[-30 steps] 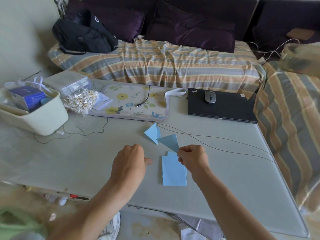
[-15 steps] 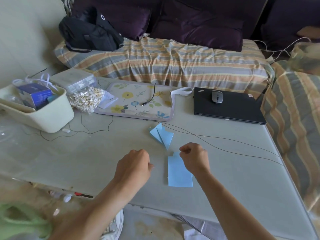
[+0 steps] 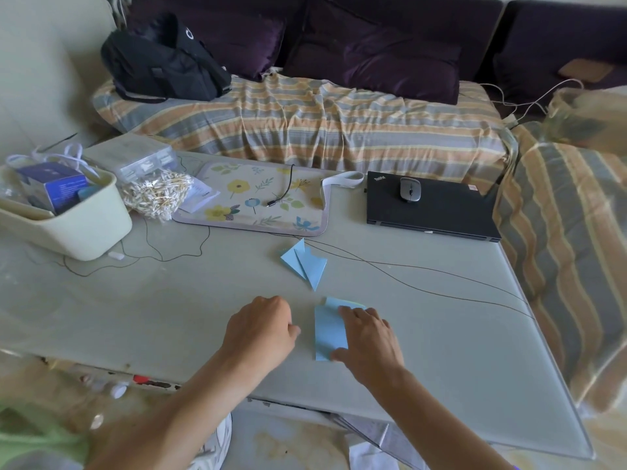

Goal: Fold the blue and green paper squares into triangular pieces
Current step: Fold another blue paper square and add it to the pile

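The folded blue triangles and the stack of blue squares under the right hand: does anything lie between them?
Nothing. In the head view, only bare table separates the folded triangles from the blue squares.

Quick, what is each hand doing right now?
Left hand: curled shut, holding nothing that shows.
Right hand: open, fingers resting flat on the blue paper stack.

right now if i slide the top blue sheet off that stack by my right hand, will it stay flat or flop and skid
The blue paper stack looks thin and flat, so a lifted sheet would probably droop at its free edge. It likely weighs almost nothing, and the table looks smooth, so it may skid easily. The right hand resting on top should keep the sheets below from shifting.
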The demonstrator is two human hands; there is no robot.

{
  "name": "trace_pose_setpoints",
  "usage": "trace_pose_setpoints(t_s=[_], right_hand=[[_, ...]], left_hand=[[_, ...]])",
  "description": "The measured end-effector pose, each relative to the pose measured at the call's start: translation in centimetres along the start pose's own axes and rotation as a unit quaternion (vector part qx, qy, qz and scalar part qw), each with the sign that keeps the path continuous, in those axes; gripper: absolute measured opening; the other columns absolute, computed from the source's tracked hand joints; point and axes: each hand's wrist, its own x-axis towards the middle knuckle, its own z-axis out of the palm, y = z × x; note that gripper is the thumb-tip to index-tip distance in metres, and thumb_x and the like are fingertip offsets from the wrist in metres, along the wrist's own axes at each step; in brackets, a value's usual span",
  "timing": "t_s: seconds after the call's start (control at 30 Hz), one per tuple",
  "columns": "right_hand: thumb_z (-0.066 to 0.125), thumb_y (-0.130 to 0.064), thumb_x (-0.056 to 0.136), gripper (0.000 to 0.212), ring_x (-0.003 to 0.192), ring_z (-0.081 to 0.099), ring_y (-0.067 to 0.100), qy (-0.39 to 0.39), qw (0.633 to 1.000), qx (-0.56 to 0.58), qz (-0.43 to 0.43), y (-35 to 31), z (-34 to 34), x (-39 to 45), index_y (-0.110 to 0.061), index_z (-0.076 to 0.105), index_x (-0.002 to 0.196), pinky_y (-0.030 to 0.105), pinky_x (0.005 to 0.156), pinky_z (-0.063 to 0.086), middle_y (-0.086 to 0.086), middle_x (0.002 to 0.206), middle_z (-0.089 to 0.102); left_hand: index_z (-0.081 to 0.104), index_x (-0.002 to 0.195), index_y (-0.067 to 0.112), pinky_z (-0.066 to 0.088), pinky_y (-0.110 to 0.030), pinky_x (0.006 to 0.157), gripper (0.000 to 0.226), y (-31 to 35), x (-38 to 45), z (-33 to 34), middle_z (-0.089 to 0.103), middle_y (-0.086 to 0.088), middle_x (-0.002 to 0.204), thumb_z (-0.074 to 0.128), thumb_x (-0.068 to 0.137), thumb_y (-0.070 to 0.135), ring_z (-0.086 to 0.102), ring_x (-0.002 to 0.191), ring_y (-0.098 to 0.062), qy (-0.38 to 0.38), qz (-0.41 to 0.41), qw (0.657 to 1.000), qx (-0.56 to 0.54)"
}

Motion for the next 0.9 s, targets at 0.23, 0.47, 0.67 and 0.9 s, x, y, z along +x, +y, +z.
trace_pose_setpoints(t_s=[0.23, 0.47, 0.67, 0.9], right_hand=[[0.070, -0.029, 0.090, 0.055, 0.121, 0.050, 0.024, 0.039, 0.996, 0.077, -0.037, 0.6, 0.6, -0.8, -0.020, 0.047, 0.139, 0.034, 0.095, 0.044, -0.002, 0.125, 0.062], [0.073, -0.022, 0.084, 0.033, 0.091, 0.058, 0.023, 0.093, 0.968, 0.217, -0.082, 1.4, -0.9, -1.6, -0.018, 0.063, 0.115, 0.036, 0.073, 0.048, -0.001, 0.104, 0.067], [0.075, -0.022, 0.083, 0.037, 0.085, 0.053, 0.019, 0.127, 0.957, 0.245, -0.092, 2.2, -2.4, -2.4, -0.018, 0.061, 0.116, 0.035, 0.070, 0.046, -0.002, 0.103, 0.064], [0.075, -0.022, 0.085, 0.057, 0.116, 0.056, 0.021, 0.125, 0.957, 0.244, -0.098, 3.4, -3.0, -3.5, -0.024, 0.054, 0.138, 0.031, 0.092, 0.049, -0.003, 0.129, 0.058]], left_hand=[[0.051, 0.065, 0.015, 0.047, -0.033, 0.064, 0.035, 1.5, 0.1, 0.5, 0.061, -0.010, 0.069, 0.064, 0.091, 0.034, 0.052, 0.071, -0.036, -0.042, 0.010, 0.999, -0.031], [0.043, 0.068, 0.017, 0.030, -0.032, 0.054, 0.045, 3.8, -0.5, 1.5, 0.046, -0.002, 0.063, 0.060, 0.095, 0.048, 0.039, 0.059, -0.021, -0.069, -0.064, 0.976, -0.197], [0.065, 0.075, 0.019, 0.040, -0.029, 0.063, 0.029, 5.4, -0.7, 0.1, 0.061, 0.012, 0.066, 0.068, 0.090, 0.044, 0.058, 0.069, -0.016, -0.059, -0.026, 0.916, -0.397], [0.043, 0.062, 0.019, 0.026, -0.032, 0.057, 0.042, 6.8, -0.9, 0.2, 0.031, 0.010, 0.055, 0.065, 0.093, 0.036, 0.030, 0.055, -0.013, -0.025, 0.027, 0.922, -0.386]])
